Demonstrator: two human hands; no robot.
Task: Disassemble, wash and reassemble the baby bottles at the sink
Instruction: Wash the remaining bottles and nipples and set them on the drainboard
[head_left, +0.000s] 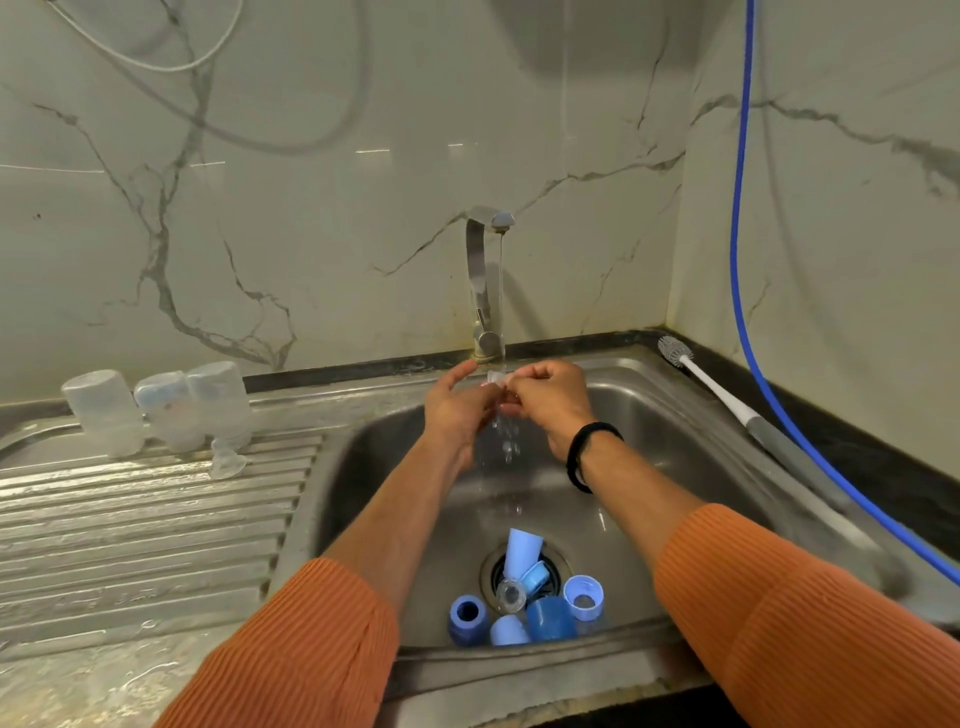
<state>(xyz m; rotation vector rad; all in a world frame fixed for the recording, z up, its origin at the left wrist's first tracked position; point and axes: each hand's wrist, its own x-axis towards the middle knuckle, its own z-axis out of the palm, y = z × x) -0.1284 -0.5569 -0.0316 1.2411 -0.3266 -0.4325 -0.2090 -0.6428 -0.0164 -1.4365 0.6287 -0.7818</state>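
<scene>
- both hands meet under the running tap (487, 280) at the far edge of the sink (675, 415); the right hand (550, 402) pinches a small clear silicone piece (496, 375), probably a teat, with curled fingers, and the left hand (457, 410) cups beside it, fingers loosely bent, touching it at most with the tips.
- to rinse it well, i judge it should be turned slowly in the stream so water runs through the hollow, with a firm pinch, since wet silicone is slippery.
- three upturned bottles (166, 408) of cloudy, translucent plastic stand at the far edge of the ribbed steel drainboard (130, 519), with one soft clear teat (226, 460) just in front of them.
- blue caps and rings (524, 597), hard and smooth, lie heaped at the drain by the near edge of the sink, unwashed i think.
- a white-handled bottle brush (727, 400) lies along the right rim, its bristle head in the far corner.
</scene>
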